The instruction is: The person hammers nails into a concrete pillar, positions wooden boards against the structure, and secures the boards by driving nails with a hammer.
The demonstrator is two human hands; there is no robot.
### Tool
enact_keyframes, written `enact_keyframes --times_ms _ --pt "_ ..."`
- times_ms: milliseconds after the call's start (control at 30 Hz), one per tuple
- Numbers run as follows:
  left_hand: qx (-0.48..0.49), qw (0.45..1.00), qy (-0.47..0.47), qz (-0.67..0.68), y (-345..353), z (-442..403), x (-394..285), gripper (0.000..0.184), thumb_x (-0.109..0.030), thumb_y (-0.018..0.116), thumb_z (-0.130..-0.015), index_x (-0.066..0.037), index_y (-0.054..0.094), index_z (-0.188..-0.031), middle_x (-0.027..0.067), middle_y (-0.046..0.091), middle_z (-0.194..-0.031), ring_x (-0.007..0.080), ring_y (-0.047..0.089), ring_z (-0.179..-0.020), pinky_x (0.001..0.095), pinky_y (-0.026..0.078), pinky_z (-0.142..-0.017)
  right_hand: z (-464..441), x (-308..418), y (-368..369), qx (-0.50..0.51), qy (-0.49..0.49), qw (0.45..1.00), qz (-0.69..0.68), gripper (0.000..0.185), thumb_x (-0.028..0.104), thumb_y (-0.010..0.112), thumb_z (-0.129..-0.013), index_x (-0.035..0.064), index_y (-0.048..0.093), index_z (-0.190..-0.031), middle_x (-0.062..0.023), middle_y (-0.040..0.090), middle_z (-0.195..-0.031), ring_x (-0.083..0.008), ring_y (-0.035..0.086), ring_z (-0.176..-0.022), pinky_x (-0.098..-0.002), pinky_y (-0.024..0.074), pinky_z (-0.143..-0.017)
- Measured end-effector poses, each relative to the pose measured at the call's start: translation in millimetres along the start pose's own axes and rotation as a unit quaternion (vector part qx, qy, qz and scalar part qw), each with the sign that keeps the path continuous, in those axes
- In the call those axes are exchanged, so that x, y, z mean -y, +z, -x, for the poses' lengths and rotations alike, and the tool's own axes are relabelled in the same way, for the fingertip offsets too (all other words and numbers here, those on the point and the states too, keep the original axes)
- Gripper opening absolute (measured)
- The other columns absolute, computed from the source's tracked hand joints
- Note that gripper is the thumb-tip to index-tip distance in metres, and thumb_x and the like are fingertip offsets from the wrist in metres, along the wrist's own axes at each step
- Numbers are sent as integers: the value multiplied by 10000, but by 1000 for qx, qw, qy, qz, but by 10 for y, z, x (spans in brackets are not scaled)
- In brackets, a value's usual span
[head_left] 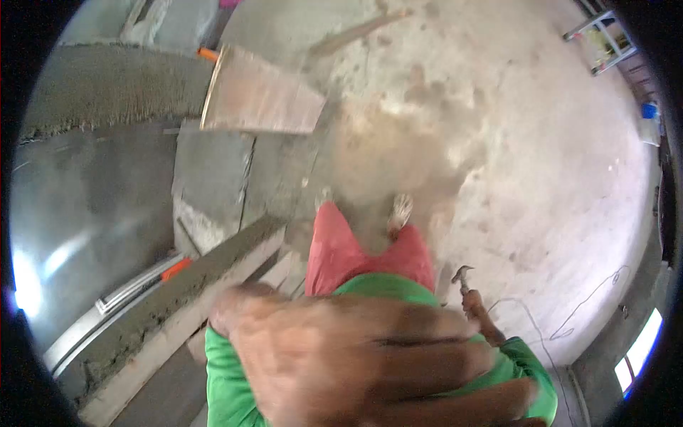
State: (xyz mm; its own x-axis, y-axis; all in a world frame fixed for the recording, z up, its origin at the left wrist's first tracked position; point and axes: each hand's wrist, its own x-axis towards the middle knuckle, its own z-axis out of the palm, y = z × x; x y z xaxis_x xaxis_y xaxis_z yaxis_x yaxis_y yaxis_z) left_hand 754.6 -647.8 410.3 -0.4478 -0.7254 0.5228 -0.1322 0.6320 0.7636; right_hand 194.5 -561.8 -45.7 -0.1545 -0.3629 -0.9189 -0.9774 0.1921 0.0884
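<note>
My left hand [356, 356] is raised close to the camera, large and blurred, its fingers stretched out toward the right with nothing seen in them. It covers much of the green top [388, 285]. Down at my right side, my right hand [472, 304] is closed round the handle of a claw hammer [463, 275], whose metal head points up and away from me. Below the top show red trousers [334, 242] and one foot [402, 206] on the floor.
A concrete-smeared ledge [163, 313] runs along my left, with a metal straightedge [135, 285] and an orange piece [176, 268] beside it. A wooden board [260, 92] stands ahead. A cable [541, 334] trails over the floor at right. A metal frame [605, 43] stands far right.
</note>
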Motion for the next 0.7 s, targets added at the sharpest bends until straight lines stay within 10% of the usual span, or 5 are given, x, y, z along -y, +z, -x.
enact_keyframes --times_ms 133,233,367,633,700 --pt "-36 995 68 64 -240 40 -67 167 -229 705 -820 -64 690 -798 34 677 -724 179 606 -567 263 525 -608 -692 362 -423 -7 -30 988 -148 455 417 594 -932 -36 621 -909 -109 613 -653 -223 587 -479 -387 484 -431" --pt "-176 927 -225 -245 -145 335 104 129 -177 710 -838 -70 692 -769 86 709 -763 210 617 -574 328 503 -571 -557 1159 -1175 -21 -68 977 -202 423 387 635 -917 -34 594 -919 -82 580 -626 -201 572 -472 -385 466 -403" --pt "-209 765 -558 -246 307 1523 1558 286 -301 638 -914 -25 687 -859 194 674 -791 336 659 -683 413 509 -638 -417 1946 -2045 -45 -132 971 -194 354 308 736 -852 -8 583 -895 -73 571 -621 -191 553 -466 -366 457 -393" --pt "41 483 -871 -74 1606 4553 2596 265 -275 556 -933 -135 716 -1092 110 723 -1063 303 692 -971 432 534 -839 -946 2067 -3055 -45 -128 991 8 272 226 779 -764 -14 655 -796 -114 625 -630 -229 608 -507 -389 492 -472" --pt "-148 518 -822 -182 1554 4365 2422 313 -297 519 -965 -98 700 -1126 142 719 -1057 294 688 -972 390 525 -870 -1627 1580 -3169 -48 -263 949 166 259 219 774 -762 -8 650 -781 -112 620 -609 -230 609 -495 -395 492 -460"
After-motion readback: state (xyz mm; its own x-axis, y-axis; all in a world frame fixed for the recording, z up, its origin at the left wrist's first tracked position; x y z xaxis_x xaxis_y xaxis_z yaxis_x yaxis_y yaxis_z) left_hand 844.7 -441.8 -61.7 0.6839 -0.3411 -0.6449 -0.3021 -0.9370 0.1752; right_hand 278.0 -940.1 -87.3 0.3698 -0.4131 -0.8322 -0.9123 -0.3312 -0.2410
